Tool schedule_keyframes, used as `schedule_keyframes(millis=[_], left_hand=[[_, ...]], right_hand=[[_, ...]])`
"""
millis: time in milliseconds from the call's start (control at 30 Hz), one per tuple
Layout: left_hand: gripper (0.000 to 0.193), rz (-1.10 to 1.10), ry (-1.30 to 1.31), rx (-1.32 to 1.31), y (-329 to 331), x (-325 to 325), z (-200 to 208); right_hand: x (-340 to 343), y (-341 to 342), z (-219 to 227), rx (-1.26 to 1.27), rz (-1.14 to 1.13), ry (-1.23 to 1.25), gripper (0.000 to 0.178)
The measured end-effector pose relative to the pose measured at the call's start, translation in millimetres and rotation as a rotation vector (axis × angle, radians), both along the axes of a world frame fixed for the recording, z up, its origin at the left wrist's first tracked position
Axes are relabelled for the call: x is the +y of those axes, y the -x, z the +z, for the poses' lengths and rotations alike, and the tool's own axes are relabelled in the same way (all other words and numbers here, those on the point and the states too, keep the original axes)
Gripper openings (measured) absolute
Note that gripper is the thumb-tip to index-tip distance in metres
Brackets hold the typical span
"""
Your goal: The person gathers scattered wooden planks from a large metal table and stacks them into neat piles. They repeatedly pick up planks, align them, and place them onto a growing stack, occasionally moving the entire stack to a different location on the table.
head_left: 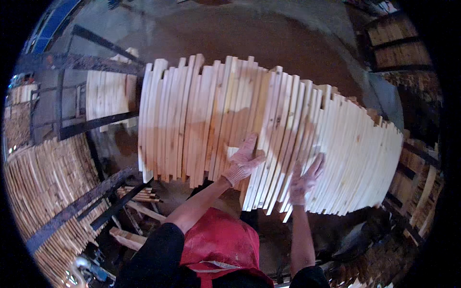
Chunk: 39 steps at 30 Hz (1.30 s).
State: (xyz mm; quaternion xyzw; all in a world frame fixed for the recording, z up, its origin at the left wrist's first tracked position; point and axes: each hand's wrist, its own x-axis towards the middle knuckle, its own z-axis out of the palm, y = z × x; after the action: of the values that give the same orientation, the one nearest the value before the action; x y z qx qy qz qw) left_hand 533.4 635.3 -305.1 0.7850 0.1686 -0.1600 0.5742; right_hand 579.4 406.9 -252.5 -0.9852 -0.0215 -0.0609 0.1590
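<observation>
A long row of pale wooden strips (192, 115) lies side by side in front of me, their ends uneven. My left hand (243, 162), in a light knitted glove, rests on strips near the middle with its fingers stretched out and the thumb apart. To the right, my gloved right hand (304, 182) lies against the strips with fingers extended and slightly spread. Between the two hands, several strips (269, 185) jut toward me beyond their neighbours. Neither hand is wrapped around a strip. The strips at the right end (360, 163) look whiter and more tightly packed.
Dark metal bars (96, 126) of a rack stand at the left. Beyond them is a stack of boards (106, 96), and a large pile of strips (50, 177) lies nearer. More stacked wood (398, 45) is at the far right. A red apron (221, 240) covers my front.
</observation>
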Motion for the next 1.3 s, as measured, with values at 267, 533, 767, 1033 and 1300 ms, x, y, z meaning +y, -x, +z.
schedule_keyframes(millis=[267, 533, 767, 1033, 1300], left_hand=[[0.073, 0.207, 0.699, -0.028, -9.1, 22.5, 4.0], [0.072, 0.282, 0.266, -0.095, -3.7, 59.1, -27.5], [0.064, 0.460, 0.520, -0.096, -22.3, 117.6, 9.0], [0.069, -0.031, -0.379, -0.146, -151.3, 264.2, 13.8], [0.060, -0.443, -0.698, 0.022, -251.0, 351.6, -48.9]], right_hand=[[-8.6, -20.8, -23.4, 0.112, 0.058, 0.290, 0.092], [148.9, 58.2, 43.9, 0.245, 0.389, -0.420, 0.089], [221.9, 53.3, 12.4, 0.679, 0.097, -0.115, 0.114], [243.0, 42.0, 44.3, 0.766, -0.156, -0.884, 0.112], [230.3, 110.6, 56.4, 1.184, 0.090, -1.214, 0.110]])
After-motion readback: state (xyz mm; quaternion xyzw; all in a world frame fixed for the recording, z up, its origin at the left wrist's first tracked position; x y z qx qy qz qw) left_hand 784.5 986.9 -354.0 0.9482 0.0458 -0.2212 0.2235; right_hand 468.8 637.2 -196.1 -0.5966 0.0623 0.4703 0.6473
